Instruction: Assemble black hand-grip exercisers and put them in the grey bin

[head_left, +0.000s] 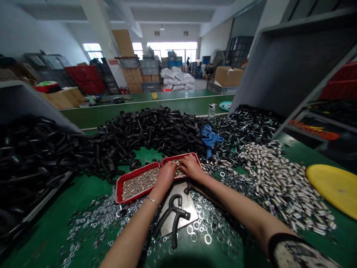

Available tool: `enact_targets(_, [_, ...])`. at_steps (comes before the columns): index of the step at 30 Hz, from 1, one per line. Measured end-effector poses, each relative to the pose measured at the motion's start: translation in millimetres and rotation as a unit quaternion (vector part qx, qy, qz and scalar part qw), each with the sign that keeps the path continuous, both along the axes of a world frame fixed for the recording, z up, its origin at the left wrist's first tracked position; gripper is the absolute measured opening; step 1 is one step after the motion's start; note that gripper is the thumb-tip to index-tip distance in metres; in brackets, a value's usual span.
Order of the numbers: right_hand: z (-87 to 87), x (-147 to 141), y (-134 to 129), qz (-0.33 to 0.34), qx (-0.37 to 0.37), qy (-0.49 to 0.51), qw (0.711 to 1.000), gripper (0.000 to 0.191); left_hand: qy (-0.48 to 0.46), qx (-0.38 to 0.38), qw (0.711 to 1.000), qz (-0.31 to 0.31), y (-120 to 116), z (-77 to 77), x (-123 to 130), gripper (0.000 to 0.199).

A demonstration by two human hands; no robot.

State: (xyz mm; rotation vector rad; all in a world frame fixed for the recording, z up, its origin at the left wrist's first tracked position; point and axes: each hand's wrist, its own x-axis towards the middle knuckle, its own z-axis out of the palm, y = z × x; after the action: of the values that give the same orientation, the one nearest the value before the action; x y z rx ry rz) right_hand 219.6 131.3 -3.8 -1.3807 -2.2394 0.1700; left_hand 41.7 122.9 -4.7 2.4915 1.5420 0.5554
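Note:
Both my hands are at the right-hand red tray, which holds small metal parts. My left hand reaches over its left side, fingers bent and closed together. My right hand dips in beside it, fingers curled into a pinch. What either hand's fingertips hold is too small to make out. A second red tray, filled with tiny brass-coloured pieces, adjoins on the left. Below my hands, a black hand grip exerciser lies on a metal plate. A hammer lies partly under my right forearm.
Black handles are heaped behind the trays, with a blue cloth. Metal sleeves and a yellow lid lie right. Loose rings surround the plate. Tipped grey bins flank the table. A glass jar stands behind.

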Motion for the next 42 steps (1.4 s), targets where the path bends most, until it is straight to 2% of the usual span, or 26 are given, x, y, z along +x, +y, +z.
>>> enact_targets(5, [4.9,-1,-2,0.002,0.011,0.096,0.995,0.021,-0.063,0.02,0.998,0.008,-6,3.5,1,0.025])
enact_targets(9, [11.4,10,-8,0.006,0.001,0.176,0.984,0.027,-0.161,0.034,0.986,0.017,-8,10.1,-4,0.031])
enact_targets(13, [15.6,31,-44,0.091,-0.042,0.164,0.981,0.021,-0.311,0.059,0.946,0.067,-34,19.6,-25,0.021])
enact_targets(15, [13.3,36,-68,0.124,-0.08,0.143,0.979,0.019,-0.373,0.029,0.923,0.092,-58,21.4,-35,0.019])
enact_targets(18, [6.2,30,-92,0.116,-0.123,0.128,0.977,0.014,-0.44,-0.062,0.887,0.126,-93,17.7,-45,0.019])
enact_targets(22, [0.5,13,-93,0.156,-0.073,0.066,0.983,0.015,-0.509,-0.14,0.835,0.154,-124,11.7,-47,0.023])
enact_targets(25, [-0.5,6,-88,0.172,-0.059,0.042,0.982,0.015,-0.525,-0.17,0.819,0.158,-138,13.0,-48,0.022])
enact_targets(29, [1.0,4,-86,0.169,-0.075,0.019,0.983,0.015,-0.489,-0.168,0.839,0.172,-149,14.8,-47,0.019])
enact_targets(32, [7.5,-1,-87,0.177,-0.057,-0.043,0.982,0.018,-0.422,-0.14,0.88,0.169,-154,11.5,-45,0.013])
enact_targets(37, [19.4,-26,-90,0.213,-0.005,-0.132,0.968,0.025,-0.293,-0.077,0.945,0.126,-160,1.3,-35,0.01])
enact_targets(40, [23.6,-34,-91,0.241,0.011,-0.181,0.953,0.026,-0.234,-0.062,0.962,0.123,-164,-4.1,-29,0.009])
enact_targets(42, [25.6,-25,-94,0.235,0.016,-0.214,0.948,0.021,-0.212,-0.059,0.967,0.126,-166,-6.7,-28,0.009])
